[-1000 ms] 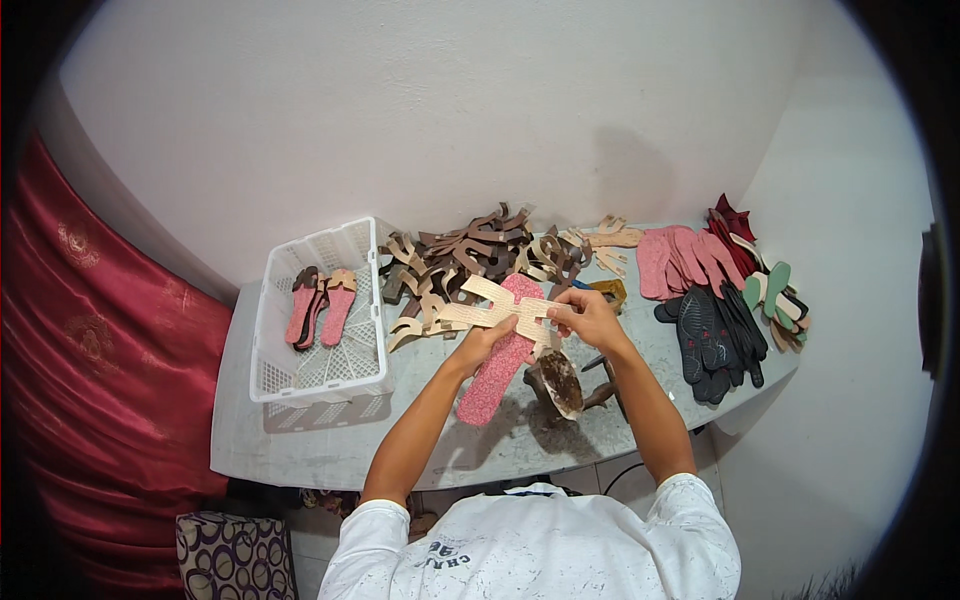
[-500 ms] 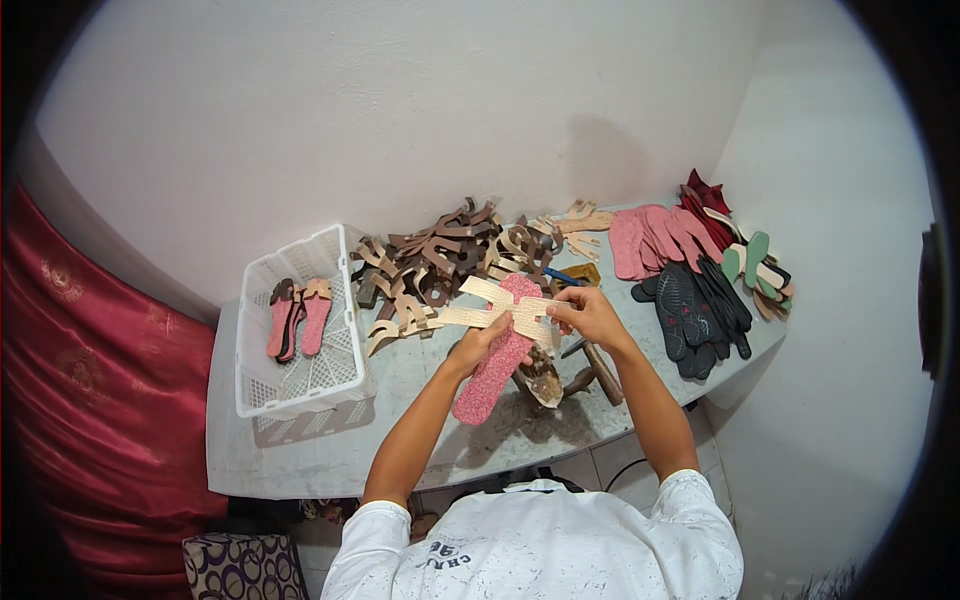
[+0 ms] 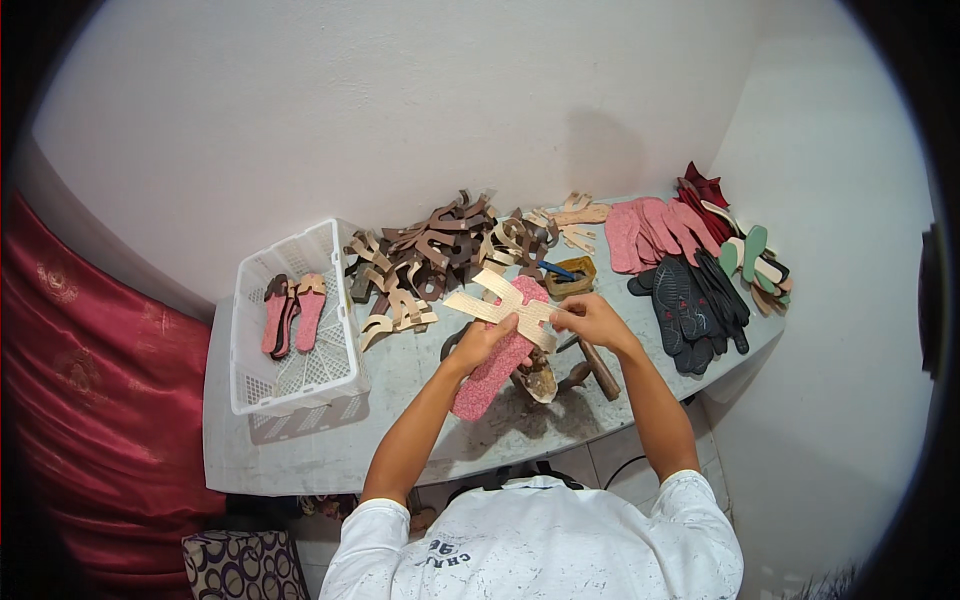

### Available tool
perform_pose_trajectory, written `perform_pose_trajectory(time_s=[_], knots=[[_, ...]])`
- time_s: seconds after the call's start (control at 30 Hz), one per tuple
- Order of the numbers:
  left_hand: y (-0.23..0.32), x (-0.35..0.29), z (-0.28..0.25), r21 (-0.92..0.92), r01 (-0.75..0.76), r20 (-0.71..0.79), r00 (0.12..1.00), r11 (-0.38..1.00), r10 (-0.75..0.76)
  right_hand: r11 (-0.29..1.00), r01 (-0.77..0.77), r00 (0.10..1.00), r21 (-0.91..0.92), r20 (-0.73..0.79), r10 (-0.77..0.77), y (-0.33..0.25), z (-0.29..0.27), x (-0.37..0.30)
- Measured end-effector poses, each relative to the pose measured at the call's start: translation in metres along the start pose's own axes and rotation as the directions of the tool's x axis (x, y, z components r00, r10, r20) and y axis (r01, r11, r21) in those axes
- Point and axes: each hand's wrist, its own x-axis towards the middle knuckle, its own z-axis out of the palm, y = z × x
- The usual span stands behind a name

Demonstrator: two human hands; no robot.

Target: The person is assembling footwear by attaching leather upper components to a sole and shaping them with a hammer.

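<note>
A long pink speckled insole (image 3: 485,390) slants in front of me above the table. Across its upper part lies a cream H-shaped sandal strap (image 3: 515,316), whose two left arms stick out past the insole's edge. My left hand (image 3: 482,345) is closed round the insole, with its thumb pressing on the middle of the strap. At the strap's right side, my right hand (image 3: 597,322) pinches the edge with bent fingers. Below the hands stands a worn shoe anvil (image 3: 540,384), partly covered by the insole. Beside it rests a hammer with a wooden handle (image 3: 600,372).
A white plastic crate (image 3: 300,402) with several pink insoles stands left. Brown and cream straps (image 3: 440,245) are heaped at the back. A yellowish tray (image 3: 570,290) holds a blue tool. Pink insoles (image 3: 630,240), black soles (image 3: 685,310) and green soles (image 3: 757,242) lie right.
The strap's right end, which stuck out toward my right hand, now bends down along the insole's edge. My right hand has shifted slightly right and down. The left hand keeps its hold.
</note>
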Motion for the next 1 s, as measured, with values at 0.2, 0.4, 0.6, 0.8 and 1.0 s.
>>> perform_pose_trajectory(time_s=[0.2, 0.4, 0.6, 0.8, 1.0], knots=[[0.004, -0.006, 0.008, 0.082, 0.059, -0.007, 0.998, 0.995, -0.058, 0.968, 0.246, 0.968, 0.051, 0.029, -0.248, -0.019, 0.012, 0.007], [-0.007, -0.010, 0.000, 0.372, -0.031, -0.136, 0.987, 0.928, 0.087, 0.944, 0.318, 0.946, -0.092, 0.102, -0.309, -0.020, 0.026, 0.013], [-0.003, -0.024, -0.017, 0.344, -0.076, -0.392, 0.894, 0.936, 0.217, 0.934, 0.333, 0.942, -0.130, 0.014, -0.334, -0.014, 0.015, 0.008], [0.030, -0.037, -0.006, 0.853, -0.169, -0.274, 0.662, 0.495, 0.698, 0.972, 0.207, 0.970, -0.115, 0.154, -0.188, -0.023, 0.011, 0.003], [0.034, -0.041, 0.016, 0.924, -0.211, -0.030, 0.790, 0.318, 0.612, 0.960, 0.262, 0.913, -0.095, 0.348, -0.214, -0.032, 0.022, -0.005]])
